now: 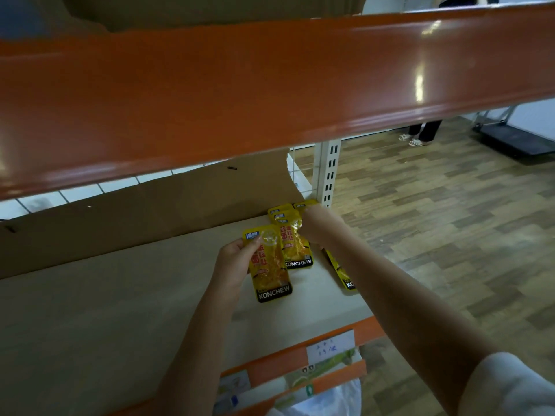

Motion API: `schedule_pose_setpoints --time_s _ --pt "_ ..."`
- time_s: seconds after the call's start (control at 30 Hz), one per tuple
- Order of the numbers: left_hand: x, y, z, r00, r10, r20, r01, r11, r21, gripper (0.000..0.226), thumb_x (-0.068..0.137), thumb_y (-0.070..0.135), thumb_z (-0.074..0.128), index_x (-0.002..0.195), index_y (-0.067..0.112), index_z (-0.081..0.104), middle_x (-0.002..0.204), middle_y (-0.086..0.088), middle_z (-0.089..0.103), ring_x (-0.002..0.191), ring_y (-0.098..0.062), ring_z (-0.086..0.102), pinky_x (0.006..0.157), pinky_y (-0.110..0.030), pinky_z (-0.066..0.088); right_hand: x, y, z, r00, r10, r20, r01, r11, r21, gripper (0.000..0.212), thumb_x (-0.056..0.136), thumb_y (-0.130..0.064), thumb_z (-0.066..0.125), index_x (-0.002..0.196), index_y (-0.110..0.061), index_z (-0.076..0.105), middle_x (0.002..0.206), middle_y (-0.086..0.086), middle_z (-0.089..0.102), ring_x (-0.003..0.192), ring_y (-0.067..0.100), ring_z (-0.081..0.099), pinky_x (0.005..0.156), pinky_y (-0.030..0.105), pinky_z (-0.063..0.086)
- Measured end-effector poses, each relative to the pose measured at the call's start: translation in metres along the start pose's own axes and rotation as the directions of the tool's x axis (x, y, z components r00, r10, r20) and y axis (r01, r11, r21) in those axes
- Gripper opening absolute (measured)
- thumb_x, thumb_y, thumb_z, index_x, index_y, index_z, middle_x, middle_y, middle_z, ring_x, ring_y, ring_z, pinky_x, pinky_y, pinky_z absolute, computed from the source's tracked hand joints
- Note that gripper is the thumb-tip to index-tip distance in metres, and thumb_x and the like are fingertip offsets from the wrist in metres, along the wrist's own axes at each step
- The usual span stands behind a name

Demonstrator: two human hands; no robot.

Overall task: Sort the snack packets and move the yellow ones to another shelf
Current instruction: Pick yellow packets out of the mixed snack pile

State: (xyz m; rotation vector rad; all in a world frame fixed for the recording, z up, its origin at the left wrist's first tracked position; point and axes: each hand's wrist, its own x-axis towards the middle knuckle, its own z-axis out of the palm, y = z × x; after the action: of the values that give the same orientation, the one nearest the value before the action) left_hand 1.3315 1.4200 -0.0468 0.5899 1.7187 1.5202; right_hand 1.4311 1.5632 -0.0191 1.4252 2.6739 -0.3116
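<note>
Yellow snack packets, glossy flat pouches with a black KONCHEW band at the bottom, sit in a small overlapping pile at the far right end of the pale shelf board. Left hand pinches one loose packet by its top corner, thumb on the front. Right hand rests on the pile, can't tell what its fingers are doing. Another packet lies under the right forearm near the shelf's right edge. Cardboard lines the back, and the orange beam overhead hangs low, so headroom's tight.
</note>
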Motion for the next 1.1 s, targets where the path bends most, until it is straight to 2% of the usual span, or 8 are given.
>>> schedule_pose_setpoints --time_s 0.07,0.17,0.43,0.53,0.67,0.8,1.0,1.1 --pt "0.006 0.000 0.002 1.000 -0.018 0.022 0.018 1.000 0.019 0.017 0.093 0.023 0.058 0.081 0.015 0.067 0.071 0.000 0.066 0.065 -0.012 0.062 0.067 -0.025 0.050 0.005 0.008 -0.008 0.996 -0.032 -0.078 0.032 0.999 -0.006 0.018 0.093 -0.009 0.045 0.102 -0.004 0.060 0.102 0.011 0.062 0.089 0.025 0.061 0.062 0.028 0.048" --pt "0.015 0.003 0.006 0.993 -0.062 0.096 0.057 0.997 0.056 0.017 0.095 0.019 0.055 0.082 0.015 0.065 0.074 -0.001 0.065 0.068 -0.012 0.061 0.065 -0.024 0.049 0.012 0.025 -0.020 0.986 -0.086 -0.146 0.082 0.996 -0.032 0.024 0.095 -0.010 0.043 0.114 -0.004 0.055 0.107 0.015 0.062 0.082 0.027 0.057 0.058 0.030 0.044" --pt "0.038 0.006 0.032 0.979 -0.114 0.169 0.081 0.978 0.192 0.019 0.094 0.008 0.052 0.078 0.013 0.061 0.074 -0.004 0.063 0.071 -0.016 0.059 0.076 -0.028 0.048 0.031 0.060 -0.034 0.924 -0.366 -0.107 0.344 0.921 -0.181 0.031 0.095 -0.020 0.049 0.123 -0.008 0.055 0.120 0.013 0.058 0.107 0.031 0.058 0.085 0.042 0.051" --pt "0.040 0.009 0.046 0.988 -0.076 0.135 0.044 0.974 0.224 0.016 0.092 0.003 0.055 0.081 0.014 0.060 0.076 -0.003 0.062 0.069 -0.015 0.060 0.063 -0.022 0.052 0.038 0.068 -0.032 0.900 -0.432 -0.060 0.412 0.887 -0.208 0.033 0.094 -0.021 0.049 0.124 -0.007 0.054 0.119 0.014 0.058 0.107 0.030 0.057 0.086 0.044 0.050" --pt "0.044 0.009 0.056 0.999 0.026 0.046 -0.040 0.939 0.341 0.018 0.086 0.004 0.064 0.084 0.022 0.063 0.088 -0.006 0.064 0.088 -0.027 0.064 0.086 -0.044 0.053 0.045 0.074 -0.032 0.866 -0.497 -0.062 0.476 0.855 -0.207 0.034 0.094 -0.020 0.049 0.125 -0.009 0.054 0.119 0.013 0.059 0.107 0.030 0.059 0.084 0.040 0.052" --pt "0.048 0.006 0.062 0.996 0.083 -0.024 -0.065 0.903 0.424 0.019 0.079 0.014 0.073 0.081 0.029 0.062 0.081 0.004 0.063 0.088 -0.024 0.064 0.087 -0.043 0.052 0.054 0.076 -0.032 0.840 -0.541 -0.045 0.514 0.820 -0.251 0.033 0.094 -0.018 0.046 0.125 -0.008 0.052 0.118 0.013 0.059 0.107 0.029 0.058 0.081 0.036 0.050" --pt "0.058 -0.005 0.063 0.994 0.086 -0.067 -0.037 0.846 0.531 0.018 0.082 0.019 0.072 0.099 0.019 0.066 0.100 -0.010 0.068 0.096 -0.029 0.065 0.088 -0.048 0.052 0.064 0.076 -0.034 0.812 -0.578 -0.087 0.536 0.796 -0.281 0.036 0.093 -0.020 0.049 0.127 -0.011 0.052 0.132 0.009 0.050 0.121 0.027 0.048 0.093 0.039 0.046" --pt "0.055 -0.005 0.067 0.987 0.132 -0.091 -0.058 0.821 0.568 0.026 0.084 0.019 0.070 0.109 0.017 0.065 0.101 -0.008 0.067 0.097 -0.026 0.064 0.086 -0.038 0.052 0.068 0.076 -0.032 0.804 -0.587 -0.093 0.546 0.792 -0.274 0.035 0.093 -0.018 0.049 0.127 -0.009 0.051 0.136 0.009 0.047 0.122 0.028 0.046 0.094 0.040 0.045"
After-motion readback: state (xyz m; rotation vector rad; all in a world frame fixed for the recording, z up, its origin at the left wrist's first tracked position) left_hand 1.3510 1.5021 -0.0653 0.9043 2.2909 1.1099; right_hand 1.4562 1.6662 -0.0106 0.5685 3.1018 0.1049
